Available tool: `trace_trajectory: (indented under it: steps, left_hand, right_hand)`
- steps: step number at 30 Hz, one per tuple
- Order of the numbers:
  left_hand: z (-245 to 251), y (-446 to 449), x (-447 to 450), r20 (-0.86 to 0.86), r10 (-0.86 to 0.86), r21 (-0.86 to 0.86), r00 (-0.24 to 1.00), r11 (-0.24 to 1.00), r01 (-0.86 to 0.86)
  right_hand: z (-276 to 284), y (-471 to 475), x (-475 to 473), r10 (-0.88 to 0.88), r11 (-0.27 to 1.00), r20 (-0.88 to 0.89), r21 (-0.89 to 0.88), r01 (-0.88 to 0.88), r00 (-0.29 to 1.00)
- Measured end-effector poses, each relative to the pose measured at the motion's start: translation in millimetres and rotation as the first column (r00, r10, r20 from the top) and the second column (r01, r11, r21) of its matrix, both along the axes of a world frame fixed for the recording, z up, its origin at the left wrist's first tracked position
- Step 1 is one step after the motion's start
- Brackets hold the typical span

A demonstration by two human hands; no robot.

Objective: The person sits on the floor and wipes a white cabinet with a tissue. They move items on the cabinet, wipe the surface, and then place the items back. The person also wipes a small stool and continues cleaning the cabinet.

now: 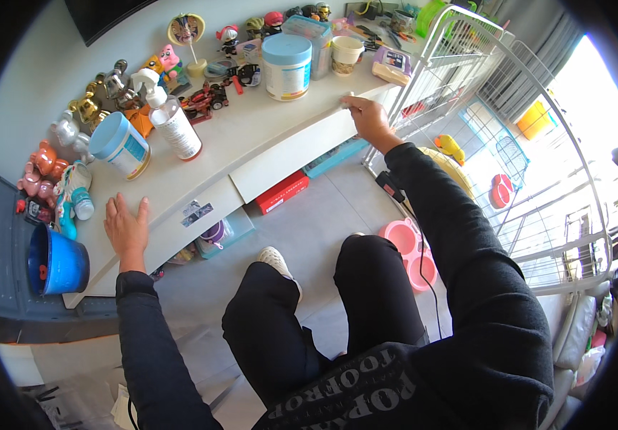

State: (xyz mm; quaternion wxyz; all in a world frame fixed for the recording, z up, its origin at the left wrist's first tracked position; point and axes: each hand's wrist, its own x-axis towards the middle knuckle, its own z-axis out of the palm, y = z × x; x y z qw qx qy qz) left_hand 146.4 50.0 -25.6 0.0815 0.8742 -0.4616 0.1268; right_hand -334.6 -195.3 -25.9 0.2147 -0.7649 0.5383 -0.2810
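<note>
My left hand (127, 224) rests palm down on the left part of a white cabinet top (223, 148), fingers spread, holding nothing. Near it are a blue bucket (64, 260), a small clear bottle with a pale blue cap (81, 203) and a blue-lidded tub (121, 145). A pump spray bottle (174, 126) stands just beyond that tub. My right hand (368, 119) is at the top's front edge on the right, its fingertips bent together. A tiny pale bit shows at those fingertips; whether they grip it is unclear. A second blue-lidded tub (286, 67) stands to its left.
Toy figures (88, 105) and a red toy car (204, 102) line the wall side. A white wire pen (507, 156) stands at right. On the floor are a pink double bowl (406, 242), a black cable (423, 269) and a red box (282, 192) under the cabinet.
</note>
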Motion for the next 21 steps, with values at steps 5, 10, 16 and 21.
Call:
trace_trajectory:
  steps: [5,10,16,21]
  left_hand:
    - [1.5,-1.5,-0.6,-0.001,0.010,0.015,1.000,1.000,-0.010]
    - [-11.9,-2.3,13.1,0.003,-0.023,-0.017,1.000,1.000,0.023]
    - [-37.8,-14.9,56.8,-0.038,-0.136,-0.051,0.990,0.990,0.134]
    - [-45.8,-17.1,88.6,0.117,-0.211,0.025,0.970,0.978,0.209]
  right_hand:
    - [18.8,37.5,-1.6,-0.262,0.861,0.813,0.441,-0.255,0.520]
    - [10.3,50.2,-12.1,-0.355,0.815,0.818,0.508,-0.279,0.453]
    - [-3.6,-36.9,8.0,-0.205,0.979,0.441,0.107,0.176,0.873]
    - [-40.5,-28.9,77.4,-0.212,0.848,-0.365,-0.530,-0.015,0.907]
